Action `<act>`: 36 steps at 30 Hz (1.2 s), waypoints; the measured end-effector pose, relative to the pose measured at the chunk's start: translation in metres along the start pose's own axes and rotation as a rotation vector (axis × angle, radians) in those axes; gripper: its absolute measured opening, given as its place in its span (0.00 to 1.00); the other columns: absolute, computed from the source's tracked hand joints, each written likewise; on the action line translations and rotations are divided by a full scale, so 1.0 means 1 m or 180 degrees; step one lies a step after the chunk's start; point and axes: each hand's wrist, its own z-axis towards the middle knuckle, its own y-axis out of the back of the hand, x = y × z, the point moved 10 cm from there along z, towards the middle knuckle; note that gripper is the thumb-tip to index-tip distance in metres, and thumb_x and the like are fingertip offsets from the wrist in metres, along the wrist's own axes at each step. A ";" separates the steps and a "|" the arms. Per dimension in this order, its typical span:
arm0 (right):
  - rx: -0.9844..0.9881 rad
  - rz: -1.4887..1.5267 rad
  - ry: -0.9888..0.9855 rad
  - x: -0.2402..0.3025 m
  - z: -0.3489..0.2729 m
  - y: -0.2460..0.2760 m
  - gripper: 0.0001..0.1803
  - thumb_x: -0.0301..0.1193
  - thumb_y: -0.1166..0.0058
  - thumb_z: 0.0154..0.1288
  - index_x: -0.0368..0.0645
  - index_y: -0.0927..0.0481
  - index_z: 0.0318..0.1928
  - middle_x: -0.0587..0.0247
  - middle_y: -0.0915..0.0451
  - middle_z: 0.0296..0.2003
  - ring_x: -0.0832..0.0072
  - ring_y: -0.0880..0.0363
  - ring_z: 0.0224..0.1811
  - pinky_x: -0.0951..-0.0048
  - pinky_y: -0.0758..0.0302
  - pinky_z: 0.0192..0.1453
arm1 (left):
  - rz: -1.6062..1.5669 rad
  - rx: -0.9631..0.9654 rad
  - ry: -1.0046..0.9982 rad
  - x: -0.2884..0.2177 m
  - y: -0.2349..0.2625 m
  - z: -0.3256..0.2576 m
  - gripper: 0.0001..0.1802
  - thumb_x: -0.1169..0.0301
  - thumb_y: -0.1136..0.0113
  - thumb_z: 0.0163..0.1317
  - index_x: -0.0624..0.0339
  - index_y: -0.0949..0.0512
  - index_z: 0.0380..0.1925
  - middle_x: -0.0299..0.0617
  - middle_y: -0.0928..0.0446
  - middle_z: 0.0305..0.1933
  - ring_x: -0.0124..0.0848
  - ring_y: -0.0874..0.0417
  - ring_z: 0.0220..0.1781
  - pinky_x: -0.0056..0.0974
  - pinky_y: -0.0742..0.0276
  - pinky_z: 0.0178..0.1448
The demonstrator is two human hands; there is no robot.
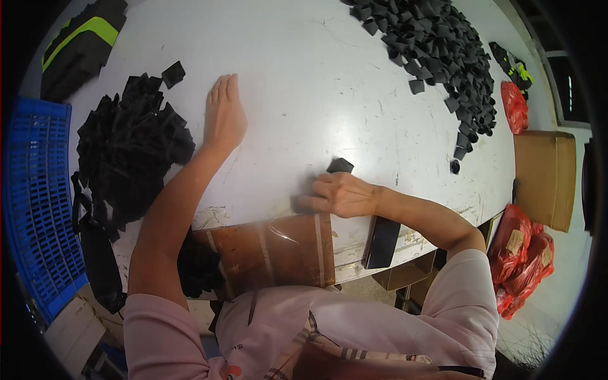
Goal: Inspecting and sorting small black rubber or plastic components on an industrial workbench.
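Observation:
My left hand is on the white table, fingers stretched out side by side, with nothing visible in it. To its left lies a heap of flat black fabric pieces, and one loose square piece sits at the heap's upper edge. My right hand is closed near the table's front, fingers curled round a small black fabric piece whose corner sticks out beyond the knuckles. Dark, smeared material or shadow shows at its fingertips. Far right spreads a big pile of small rolled black pieces.
A brown board lies at the front edge, beside a dark phone under my right forearm. A blue crate stands left, near folded dark cloth with a lime stripe. Right are a cardboard box and red bags.

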 end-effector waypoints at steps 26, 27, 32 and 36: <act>0.0575 -0.1614 -0.1749 -0.131 -0.144 0.052 0.09 0.29 0.54 0.52 0.46 0.26 0.36 0.67 0.24 0.24 0.70 0.24 0.29 0.70 0.29 0.33 | 0.0225 0.0067 -0.0047 -0.002 0.001 0.002 0.22 0.81 0.59 0.52 0.74 0.39 0.51 0.59 0.35 0.53 0.51 0.38 0.59 0.47 0.43 0.64; 0.0465 -0.2311 -0.2605 -0.181 -0.231 0.086 0.07 0.29 0.54 0.53 0.46 0.28 0.34 0.63 0.24 0.21 0.68 0.23 0.27 0.66 0.28 0.31 | 0.0053 0.0008 -0.0152 -0.023 -0.007 0.012 0.23 0.81 0.57 0.50 0.74 0.38 0.50 0.59 0.35 0.52 0.51 0.38 0.59 0.47 0.43 0.63; -0.2647 -0.1163 -0.4164 -0.143 -0.245 0.240 0.12 0.34 0.49 0.56 0.36 0.28 0.32 0.56 0.24 0.20 0.68 0.24 0.22 0.66 0.29 0.25 | 0.0231 -0.0010 -0.0083 -0.002 0.005 0.001 0.22 0.80 0.56 0.51 0.74 0.38 0.49 0.59 0.35 0.52 0.51 0.38 0.58 0.47 0.43 0.63; -0.2618 0.2377 -0.3365 -0.045 -0.158 0.166 0.10 0.32 0.51 0.60 0.37 0.26 0.29 0.70 0.29 0.22 0.84 0.32 0.20 0.81 0.32 0.24 | 0.0281 0.0014 -0.0085 0.001 0.003 -0.003 0.22 0.80 0.56 0.51 0.74 0.38 0.49 0.59 0.35 0.51 0.50 0.38 0.58 0.47 0.43 0.63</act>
